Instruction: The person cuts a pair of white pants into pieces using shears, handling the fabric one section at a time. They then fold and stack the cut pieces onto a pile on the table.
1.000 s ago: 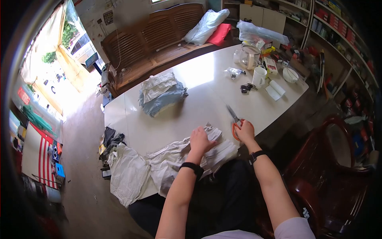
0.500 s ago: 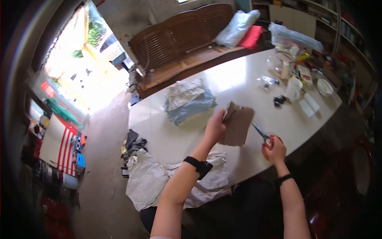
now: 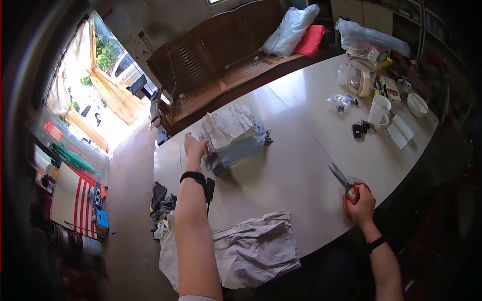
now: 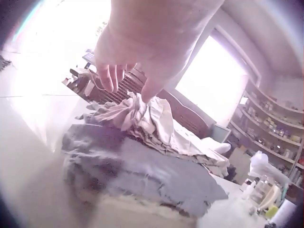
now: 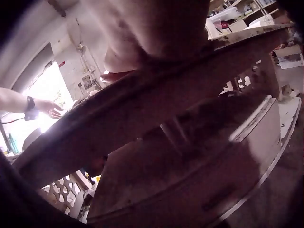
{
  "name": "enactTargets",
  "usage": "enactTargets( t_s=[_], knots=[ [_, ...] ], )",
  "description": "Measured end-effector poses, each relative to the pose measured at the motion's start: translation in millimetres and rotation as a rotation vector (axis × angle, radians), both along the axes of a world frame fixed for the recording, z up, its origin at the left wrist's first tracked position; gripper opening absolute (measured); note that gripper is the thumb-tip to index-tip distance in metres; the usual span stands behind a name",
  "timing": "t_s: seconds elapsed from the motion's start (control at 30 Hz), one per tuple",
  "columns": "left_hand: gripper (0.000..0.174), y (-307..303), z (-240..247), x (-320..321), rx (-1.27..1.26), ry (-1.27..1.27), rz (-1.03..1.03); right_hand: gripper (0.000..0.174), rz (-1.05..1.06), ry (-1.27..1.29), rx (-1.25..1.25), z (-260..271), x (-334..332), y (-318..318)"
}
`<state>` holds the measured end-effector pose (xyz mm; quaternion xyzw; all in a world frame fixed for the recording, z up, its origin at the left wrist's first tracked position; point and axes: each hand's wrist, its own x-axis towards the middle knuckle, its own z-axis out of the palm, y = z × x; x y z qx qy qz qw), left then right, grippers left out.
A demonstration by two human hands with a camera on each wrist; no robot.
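My left hand (image 3: 195, 146) is at the left end of a cloth pile on the table. The pile has whitish pieces (image 3: 228, 128) on top of blue-grey cloth (image 3: 241, 154). Seen from the left wrist, the fingers hang loosely extended and the thumb tip overlaps the whitish cloth (image 4: 159, 114). My right hand (image 3: 362, 206) grips scissors (image 3: 341, 176) by their orange handles, blades pointing up and left over the table. A wrinkled pale garment (image 3: 256, 246) lies along the near edge, partly hidden by my left forearm. The right wrist view mostly shows the table's dark underside.
At the far right of the table (image 3: 301, 200) stand a white mug (image 3: 380, 111), a glass pitcher (image 3: 361, 75) and a bowl (image 3: 417, 105). Keys (image 3: 361, 129) lie near the mug. Dark rags (image 3: 161, 200) sit at the left edge. A wooden bench (image 3: 216, 65) stands behind.
My left hand lifted a brownish cloth piece off the near garment, then moved left and away to the pile; that piece is no longer in it. My right hand keeps holding the scissors.
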<state>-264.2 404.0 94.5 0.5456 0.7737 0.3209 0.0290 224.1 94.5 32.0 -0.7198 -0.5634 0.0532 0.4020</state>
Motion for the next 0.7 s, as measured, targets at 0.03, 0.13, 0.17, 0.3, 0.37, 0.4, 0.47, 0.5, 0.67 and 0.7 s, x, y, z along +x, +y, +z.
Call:
enactTargets(
  t_s=[0.03, 0.13, 0.17, 0.3, 0.37, 0.4, 0.47, 0.5, 0.67, 0.7],
  knots=[
    [0.066, -15.2, -4.6, -1.4, -0.007, -0.010, 0.009, 0.025, -0.011, 0.009, -0.041, 0.8, -0.2, -0.5],
    [0.053, -85.6, 0.7, -2.0, 0.224, -0.044, -0.060, 0.028, -0.013, 0.030, -0.055, 1.3, 0.0, -0.9],
    [0.043, -116.7, 5.4, -3.7, 0.208, -0.140, -0.212, 0.030, -0.008, -0.002, -0.017, -1.7, 3.0, 0.2],
    [0.022, -268.1, 28.2, 3.8, -0.081, -0.270, -0.517, 0.032, 0.009, -0.087, -0.002, -19.6, 7.7, -1.5],
    [0.024, -339.3, 28.8, 11.6, -0.251, -0.311, -0.721, 0.029, 0.030, -0.022, -0.056, -10.4, 4.9, -4.0],
    [0.028, -372.9, 26.2, 21.5, -0.325, -0.299, -0.782, 0.029, 0.043, -0.033, -0.055, -11.3, 5.8, -3.7],
    [0.042, -427.2, 16.6, 41.8, -0.219, -0.079, -0.947, 0.027, 0.043, -0.052, -0.077, -17.0, 9.3, -3.6],
    [0.051, -450.2, 10.8, 50.2, -0.230, 0.011, -0.920, 0.026, 0.038, -0.042, -0.107, -10.3, 6.6, -5.1],
    [0.087, -516.0, -18.3, 74.7, -0.269, 0.151, -0.731, 0.028, 0.131, -0.014, -0.247, -26.9, 28.3, 8.2],
    [0.096, -520.3, -21.6, 78.3, -0.298, 0.210, -0.719, 0.029, 0.160, 0.190, -0.220, -20.6, 25.7, 4.5]
  ],
)
